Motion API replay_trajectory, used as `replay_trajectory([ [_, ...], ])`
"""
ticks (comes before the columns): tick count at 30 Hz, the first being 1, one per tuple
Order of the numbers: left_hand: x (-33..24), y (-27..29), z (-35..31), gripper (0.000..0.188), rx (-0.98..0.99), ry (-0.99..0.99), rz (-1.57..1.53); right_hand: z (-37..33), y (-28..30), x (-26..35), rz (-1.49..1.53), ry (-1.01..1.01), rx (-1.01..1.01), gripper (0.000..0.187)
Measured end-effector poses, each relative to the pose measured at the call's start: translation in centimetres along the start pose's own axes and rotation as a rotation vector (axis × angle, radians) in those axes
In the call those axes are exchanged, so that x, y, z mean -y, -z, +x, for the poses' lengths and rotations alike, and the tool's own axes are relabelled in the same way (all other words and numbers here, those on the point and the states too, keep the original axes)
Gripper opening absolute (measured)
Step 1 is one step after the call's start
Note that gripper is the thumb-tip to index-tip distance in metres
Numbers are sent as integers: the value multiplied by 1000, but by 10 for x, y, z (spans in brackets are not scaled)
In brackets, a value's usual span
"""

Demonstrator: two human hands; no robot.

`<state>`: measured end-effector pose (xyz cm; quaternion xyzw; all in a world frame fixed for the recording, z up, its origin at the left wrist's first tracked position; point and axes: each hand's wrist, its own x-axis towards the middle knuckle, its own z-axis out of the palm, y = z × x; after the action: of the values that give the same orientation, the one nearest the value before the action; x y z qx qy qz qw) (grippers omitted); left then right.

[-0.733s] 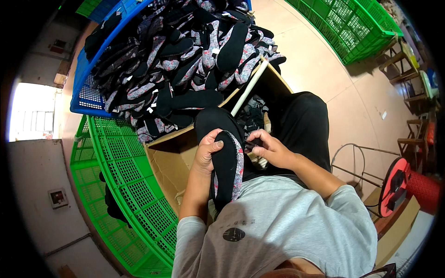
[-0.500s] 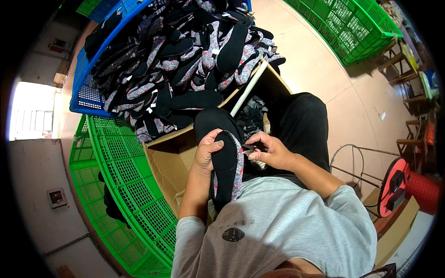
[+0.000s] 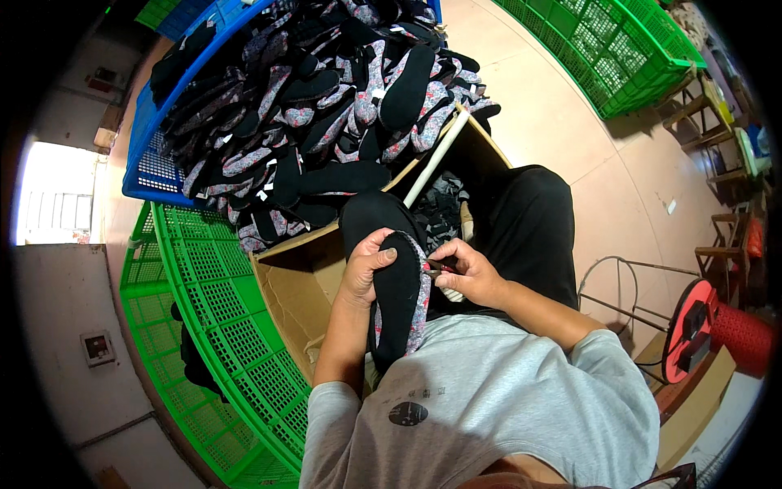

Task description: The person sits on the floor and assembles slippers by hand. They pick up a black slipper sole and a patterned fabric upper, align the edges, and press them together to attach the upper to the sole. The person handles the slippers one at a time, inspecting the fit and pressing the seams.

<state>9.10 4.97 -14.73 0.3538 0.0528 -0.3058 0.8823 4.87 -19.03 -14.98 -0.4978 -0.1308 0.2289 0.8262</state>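
My left hand [image 3: 365, 267] is closed around the edge of a slipper [image 3: 397, 306], its thumb lying on the black sole. The slipper is held over my lap, black sole up, with a floral grey and red fabric side showing along the right edge. My right hand [image 3: 474, 279] is closed on small dark thread snips [image 3: 441, 266], whose tips touch the floral edge of the slipper. Fingers partly hide the snips' handles.
A blue crate [image 3: 155, 163] ahead is heaped with many similar slippers [image 3: 342, 98]. Below it stand a cardboard box [image 3: 297, 281] and a green crate [image 3: 236, 326]. Dark scraps [image 3: 440, 208] lie between my knees. A red round-ended reel [image 3: 688, 330] stands at right, another green crate [image 3: 603, 57] at far right.
My right hand has shifted slightly left, toward the slipper. The snips' blades, spread apart before, now look closer together at its edge. My left hand keeps its hold.
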Motion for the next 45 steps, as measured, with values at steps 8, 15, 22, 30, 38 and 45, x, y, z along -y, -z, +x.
replay_trajectory([
  [8,-2,-10,-4,29,-76,-14,65,-2,9,-1,221,31,-91,41],
  [15,-1,-13,-3,25,-94,-16,88,-13,17,-9,75,0,-58,25],
  [22,0,-14,-3,24,-119,-16,121,-12,16,-16,-109,126,34,26],
  [30,20,-32,-1,26,-323,-405,877,-13,15,-11,-117,117,-46,46],
  [38,17,-47,-22,29,-229,-480,1326,4,23,14,-236,-65,120,74],
  [45,23,-47,-33,35,11,-115,1280,-9,27,8,-533,-151,111,42],
])
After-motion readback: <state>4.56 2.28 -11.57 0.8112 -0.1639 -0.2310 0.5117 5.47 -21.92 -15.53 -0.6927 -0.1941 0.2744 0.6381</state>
